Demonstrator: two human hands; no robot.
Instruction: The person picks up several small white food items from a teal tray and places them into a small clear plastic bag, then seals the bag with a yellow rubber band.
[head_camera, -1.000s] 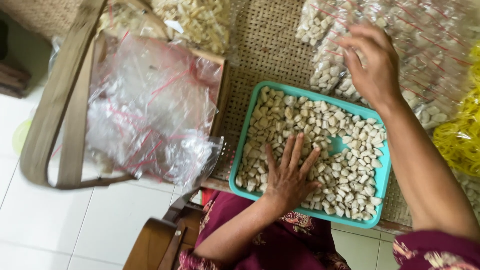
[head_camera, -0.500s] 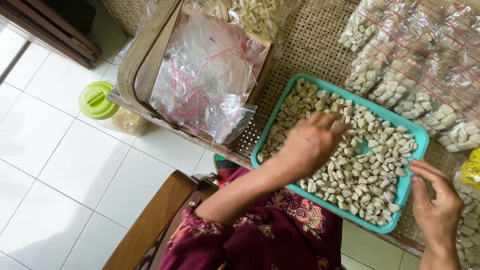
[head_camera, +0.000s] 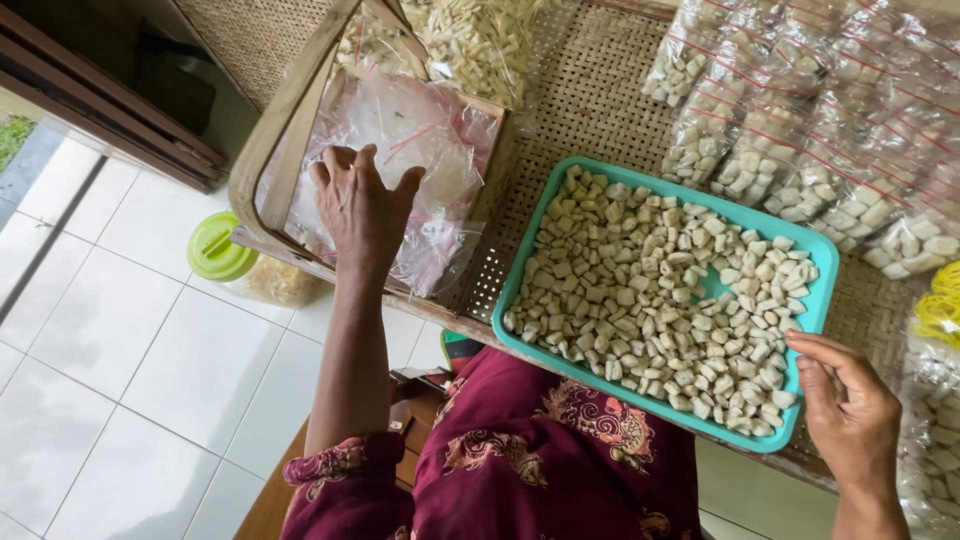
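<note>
My left hand (head_camera: 362, 208) lies flat, fingers spread, on a pile of clear plastic bags (head_camera: 412, 150) inside a wooden basket (head_camera: 262, 150). My right hand (head_camera: 850, 410) hovers at the near right corner of a teal tray (head_camera: 518, 270), fingers loosely curled, holding nothing that I can see. The tray is full of small pale crackers (head_camera: 650, 290) and rests on a woven mat (head_camera: 590, 100).
Several filled clear packets tied with red bands (head_camera: 800, 110) lie at the back right. Yellow rubber bands (head_camera: 938, 310) sit at the right edge. A jar with a green lid (head_camera: 220, 250) stands on the white tiled floor (head_camera: 110, 380). More loose crackers in plastic (head_camera: 480, 40) lie behind the basket.
My left hand has left the tray and moved left onto the plastic bags in the basket. My right hand came down from the packets to the tray's near right corner.
</note>
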